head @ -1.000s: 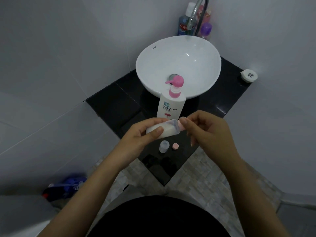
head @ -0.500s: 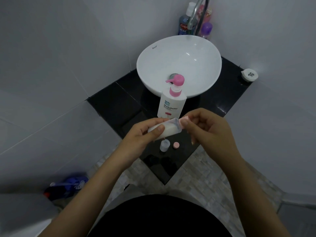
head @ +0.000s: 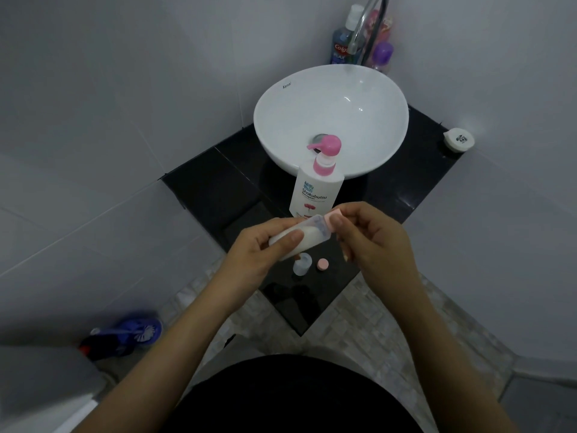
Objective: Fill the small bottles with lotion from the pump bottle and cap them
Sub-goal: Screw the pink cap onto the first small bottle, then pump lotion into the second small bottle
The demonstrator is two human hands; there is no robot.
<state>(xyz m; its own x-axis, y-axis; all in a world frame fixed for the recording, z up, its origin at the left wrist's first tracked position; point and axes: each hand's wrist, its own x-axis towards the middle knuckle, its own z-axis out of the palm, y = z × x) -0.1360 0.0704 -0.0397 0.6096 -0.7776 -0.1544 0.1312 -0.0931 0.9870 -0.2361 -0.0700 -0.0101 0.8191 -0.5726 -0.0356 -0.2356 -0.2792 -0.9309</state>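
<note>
The black counter [head: 218, 189] bears the basin [head: 331, 120], pump bottle [head: 315, 192], empty small bottle [head: 302, 263] and pink cap [head: 322, 264].

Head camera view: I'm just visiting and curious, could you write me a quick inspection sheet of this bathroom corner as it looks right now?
Surface: black counter, glossy, set in a corner.
Job's things: pump bottle upright before the white basin; small bottle holding white lotion, held tilted; second small bottle uncapped on the counter, loose pink cap beside it.
Clutter: round white container at the counter's far right; bottles behind the basin.
Hands: left hand grips the small bottle; right hand pinches a pink cap at its mouth.
Cables: nothing seen.
Surroundings: pale wall tiles; blue brush on the floor.
</note>
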